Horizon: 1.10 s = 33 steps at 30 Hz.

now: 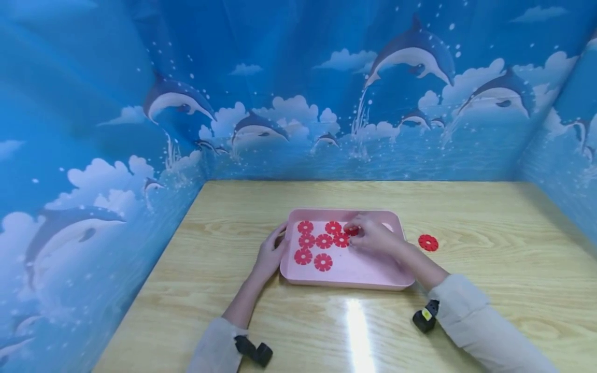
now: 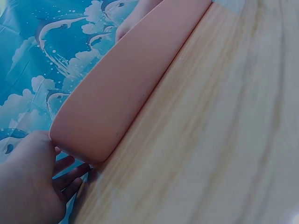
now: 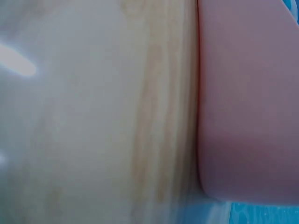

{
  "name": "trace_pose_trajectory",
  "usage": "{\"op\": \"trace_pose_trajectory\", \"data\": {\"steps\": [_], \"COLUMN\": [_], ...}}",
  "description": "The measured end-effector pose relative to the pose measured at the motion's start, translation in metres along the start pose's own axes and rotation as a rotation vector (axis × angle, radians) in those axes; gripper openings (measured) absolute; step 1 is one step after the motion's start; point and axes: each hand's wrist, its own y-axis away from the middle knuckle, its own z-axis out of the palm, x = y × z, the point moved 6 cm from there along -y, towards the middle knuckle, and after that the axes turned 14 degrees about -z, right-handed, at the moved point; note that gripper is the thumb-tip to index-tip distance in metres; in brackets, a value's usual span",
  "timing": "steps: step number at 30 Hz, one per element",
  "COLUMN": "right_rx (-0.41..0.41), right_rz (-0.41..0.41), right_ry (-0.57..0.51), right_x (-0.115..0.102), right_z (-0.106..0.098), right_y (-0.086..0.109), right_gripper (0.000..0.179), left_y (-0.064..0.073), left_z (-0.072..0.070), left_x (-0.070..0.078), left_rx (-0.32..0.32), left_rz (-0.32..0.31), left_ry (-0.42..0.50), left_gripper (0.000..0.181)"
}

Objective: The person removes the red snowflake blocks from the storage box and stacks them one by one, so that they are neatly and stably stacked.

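A pink tray lies on the table with several flat red notched discs spread over its left half. My left hand holds the tray's left end, thumb at the rim and fingers along the outer wall. That hand also shows beside the tray's corner in the left wrist view. Inside the tray, my right hand pinches a red notched disc, partly hidden by the fingers, close to two other discs. The right wrist view shows only the tray's outer wall, not the fingers.
One more red notched disc lies on the wooden table to the right of the tray. Blue dolphin-printed sheeting hangs behind the table and at both sides. Black wrist cameras sit at both sleeves.
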Motion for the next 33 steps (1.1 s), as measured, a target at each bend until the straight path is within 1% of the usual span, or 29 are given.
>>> {"op": "trace_pose_trajectory", "data": {"steps": [6, 12, 13, 17, 20, 22, 25, 29, 33], "right_rx": [-0.037, -0.066, -0.068, -0.066, -0.063, -0.057, -0.039, -0.018, 0.000], "right_rz": [-0.022, -0.088, -0.091, -0.083, -0.076, -0.071, -0.069, -0.079, -0.065], "right_ry": [0.060, 0.143, 0.147, 0.149, 0.164, 0.171, 0.158, 0.142, 0.122], "right_x": [-0.001, -0.003, -0.003, -0.004, -0.005, -0.006, -0.009, -0.017, -0.022], "right_z": [0.009, 0.013, 0.013, 0.014, 0.013, 0.012, 0.008, -0.001, -0.010], "right_y": [-0.004, -0.004, -0.004, -0.006, -0.005, -0.004, 0.000, 0.008, 0.016], "right_gripper": [0.033, 0.034, 0.034, 0.034, 0.035, 0.035, 0.035, 0.035, 0.036], "left_y": [-0.001, 0.000, 0.002, 0.015, 0.022, 0.022, 0.015, 0.003, 0.000], "left_z": [0.000, 0.000, 0.000, -0.002, -0.003, -0.003, -0.002, 0.000, 0.001], "left_x": [0.000, 0.002, 0.004, 0.024, 0.035, 0.034, 0.024, 0.006, 0.001], "left_rx": [0.006, -0.009, -0.011, -0.009, -0.003, -0.002, -0.002, 0.006, 0.015], "left_rz": [-0.001, 0.007, 0.004, 0.021, 0.049, 0.064, 0.079, 0.069, 0.049], "left_ry": [-0.002, 0.004, 0.007, -0.002, -0.017, -0.012, 0.005, 0.004, -0.004], "left_gripper": [0.043, 0.044, 0.044, 0.043, 0.041, 0.041, 0.041, 0.042, 0.043]}}
